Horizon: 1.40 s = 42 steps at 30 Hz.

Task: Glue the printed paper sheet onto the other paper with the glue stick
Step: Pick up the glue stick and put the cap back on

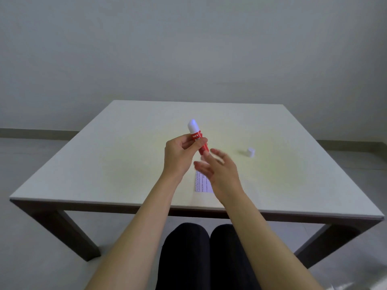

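The left hand pinches the red glue stick between thumb and fingers, holding it above the middle of the tabletop with its white tip tilted up and away. The right hand hovers just below and beside the stick's lower end, fingers spread and blurred, gripping nothing. Under that hand, near the tabletop's near edge, lies the printed paper sheet, and the white cap rests well apart toward the right edge.
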Available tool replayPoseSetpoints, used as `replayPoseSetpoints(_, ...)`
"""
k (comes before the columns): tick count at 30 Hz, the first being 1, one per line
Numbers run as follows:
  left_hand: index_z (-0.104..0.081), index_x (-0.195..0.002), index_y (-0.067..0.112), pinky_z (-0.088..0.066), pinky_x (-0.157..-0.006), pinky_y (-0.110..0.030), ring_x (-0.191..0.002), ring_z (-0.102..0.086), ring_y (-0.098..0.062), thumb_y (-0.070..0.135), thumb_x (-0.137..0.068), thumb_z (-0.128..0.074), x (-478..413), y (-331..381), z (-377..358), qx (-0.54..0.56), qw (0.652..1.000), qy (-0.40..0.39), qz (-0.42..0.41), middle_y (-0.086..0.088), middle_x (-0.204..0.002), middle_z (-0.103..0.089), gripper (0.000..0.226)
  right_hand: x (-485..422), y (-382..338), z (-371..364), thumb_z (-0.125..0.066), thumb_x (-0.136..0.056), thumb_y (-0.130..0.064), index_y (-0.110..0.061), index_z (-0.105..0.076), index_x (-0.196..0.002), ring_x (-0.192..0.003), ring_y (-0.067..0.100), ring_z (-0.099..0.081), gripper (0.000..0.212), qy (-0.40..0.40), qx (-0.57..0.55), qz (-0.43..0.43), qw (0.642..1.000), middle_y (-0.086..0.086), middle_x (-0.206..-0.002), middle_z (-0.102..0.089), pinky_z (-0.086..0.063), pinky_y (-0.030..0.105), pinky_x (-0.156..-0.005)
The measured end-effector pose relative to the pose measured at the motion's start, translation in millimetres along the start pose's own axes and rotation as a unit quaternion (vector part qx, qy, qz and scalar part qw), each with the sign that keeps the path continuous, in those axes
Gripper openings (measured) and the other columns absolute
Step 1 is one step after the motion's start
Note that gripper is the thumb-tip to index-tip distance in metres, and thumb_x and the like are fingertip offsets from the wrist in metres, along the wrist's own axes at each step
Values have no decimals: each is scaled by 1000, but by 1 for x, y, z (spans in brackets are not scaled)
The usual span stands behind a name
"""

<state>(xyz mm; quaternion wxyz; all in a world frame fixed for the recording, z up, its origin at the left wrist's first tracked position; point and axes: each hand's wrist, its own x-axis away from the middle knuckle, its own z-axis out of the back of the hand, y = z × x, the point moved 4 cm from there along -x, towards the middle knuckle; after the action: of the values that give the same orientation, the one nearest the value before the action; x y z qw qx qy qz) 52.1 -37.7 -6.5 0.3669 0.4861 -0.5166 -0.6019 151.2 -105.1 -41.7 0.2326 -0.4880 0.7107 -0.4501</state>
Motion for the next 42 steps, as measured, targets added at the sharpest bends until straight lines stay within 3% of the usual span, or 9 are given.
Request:
replayPoseSetpoints(7, -77, -76, 24, -55, -83, -30, -81, -74, -17, 30, -74, -71, 1, 13, -3, 12, 999, -24, -17, 1, -82, -78, 9, 7, -1, -4, -49, -95, -31, 0, -60, -93, -40, 7, -54, 32, -117, -174, -239, 948, 2, -56, -60, -46, 15, -40)
replayPoseSetpoints(12, -76, -82, 16, -55, -86, -35, -82, -73, -20, 29, -76, -72, -1, 18, -9, -6, 1000, -14, -21, -3, -83, -77, 15, 6, -15, -1, -63, -86, -2, -8, -54, -90, -62, 16, -69, 11, -28, 37, 89, 995, 8, -78, -67, -55, 22, -59)
replayPoseSetpoints(15, -76, -82, 18, -55, -86, -33, -83, -73, -18, 28, -76, -72, -1, 20, -14, -9, 1000, -13, -23, 0, -83, -77, 12, 9, -23, 2, -70, -81, -9, -29, -44, -79, -68, 13, -65, 33, 80, 305, 301, 900, -7, -81, -64, -50, 16, -61)
replayPoseSetpoints(19, -76, -79, 17, -54, -83, -29, -79, -73, -14, 27, -74, -75, -2, 17, -14, -20, 1000, -9, -15, 2, -78, -77, 11, -2, -16, 5, -63, -87, -41, -9, -54, -103, -52, 20, -62, 37, -9, 101, 28, 995, 8, -77, -67, -52, 24, -50)
replayPoseSetpoints(23, -76, -83, 14, -54, -83, -30, -80, -73, -17, 29, -74, -74, 1, 11, -13, -23, 1000, -14, -11, -2, -81, -77, 18, 1, -10, 7, -46, -95, -42, -3, -61, -91, -45, 14, -57, 43, -105, -51, -166, 979, 7, -59, -64, -50, 20, -45)
replayPoseSetpoints(27, -77, -82, 14, -54, -85, -31, -83, -73, -20, 27, -76, -73, 1, 9, -15, -12, 1000, -6, -1, -3, -83, -77, 14, 1, -17, 12, -63, -89, -12, -14, -51, -82, -58, 17, -65, 13, -47, 98, 106, 988, 12, -75, -65, -54, 24, -58)
replayPoseSetpoints(31, -76, -79, 22, -53, -86, -31, -84, -73, -19, 28, -77, -72, 2, 7, -22, -9, 1000, -8, 1, 0, -83, -77, 7, 4, -16, 15, -71, -81, -18, -36, -38, -79, -63, 8, -55, 37, 75, 374, 315, 869, -9, -76, -62, -43, 14, -57)
replayPoseSetpoints(37, -77, -80, 15, -54, -87, -33, -83, -73, -19, 28, -76, -72, -3, 0, -16, -20, 1000, 0, 11, -2, -82, -77, 15, -7, -10, 17, -40, -98, -40, -1, -60, -96, -48, 19, -59, 43, -98, 44, -126, 986, 9, -63, -68, -50, 26, -50)
replayPoseSetpoints(42, -77, -83, 16, -53, -83, -30, -82, -73, -16, 30, -76, -73, -8, -8, -18, -32, 999, -1, 13, 0, -82, -77, 16, -9, -13, 22, -63, -88, -10, -8, -53, -87, -61, 17, -68, 11, -54, 160, 97, 981, 8, -76, -68, -55, 23, -60)
